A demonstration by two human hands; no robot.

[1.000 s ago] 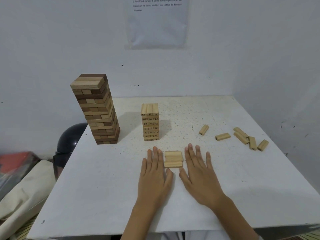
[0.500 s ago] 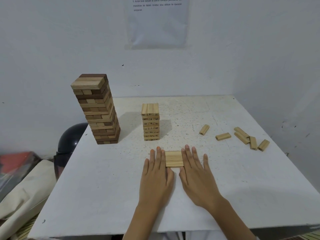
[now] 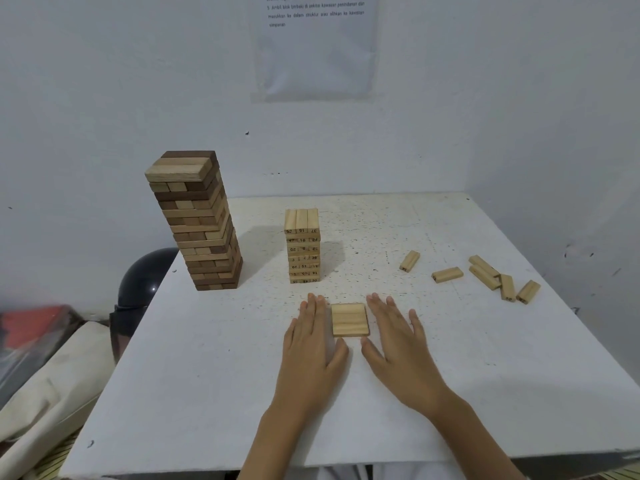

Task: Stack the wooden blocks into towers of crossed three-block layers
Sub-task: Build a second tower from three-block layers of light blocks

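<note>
Three pale wooden blocks lie side by side as one flat layer (image 3: 349,319) near the middle of the white table (image 3: 207,375). My left hand (image 3: 311,344) rests flat just left of the layer, fingers straight, its edge close to the blocks. My right hand (image 3: 398,344) lies flat to the right, a small gap from them. Behind stands a short tower of numbered pale blocks (image 3: 303,245). A taller tower of mixed dark and pale blocks (image 3: 197,223) stands at the back left. Several loose blocks (image 3: 485,273) lie at the right.
The table sits in a corner of white walls, with a paper sheet (image 3: 315,46) taped above. A dark helmet (image 3: 145,282) and a cream bag (image 3: 41,393) lie off the table's left edge. The loose blocks lie close to the right edge.
The three blocks, uneven a second ago, now form a squared layer. My hands pressed in on its sides, and my right hand has now drawn slightly away.
</note>
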